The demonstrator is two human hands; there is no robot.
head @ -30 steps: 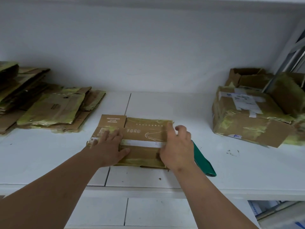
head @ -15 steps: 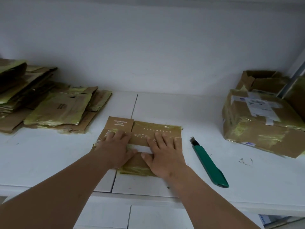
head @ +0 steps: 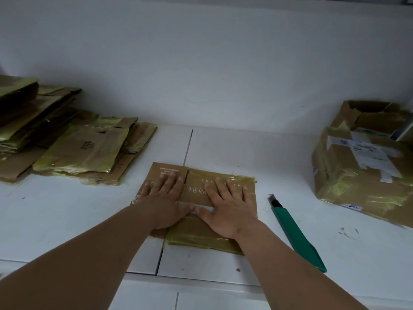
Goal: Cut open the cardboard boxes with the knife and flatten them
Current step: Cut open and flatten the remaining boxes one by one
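I have the brown, tape-wrapped cardboard box (head: pixel 220 193) lying collapsed near the front edge of the white tiled surface (head: pixel 223 148), roughly midway along it. It looks light and fairly stiff, but the glossy tape should make it slippery, and I expect the folds to spring back up once pressure comes off. To lift it I would pinch the bare cardboard flap at its far left corner or take it by the two side edges, not the taped face.

My left hand (head: pixel 164 198) lies palm down on the left half, fingers straight and spread, pressing. My right hand (head: pixel 228 204) presses the right half the same way, fingers straight and fanned toward the far edge; the two thumbs nearly meet over the pale strip in the middle. Both forearms reach in from the front edge.

The green-handled utility knife (head: pixel 295 231) lies just right of the box, held by neither hand. A pile of flattened cardboard (head: pixel 82 151) sits toward the far left corner; uncut taped boxes (head: pixel 362 166) wait at the right edge.
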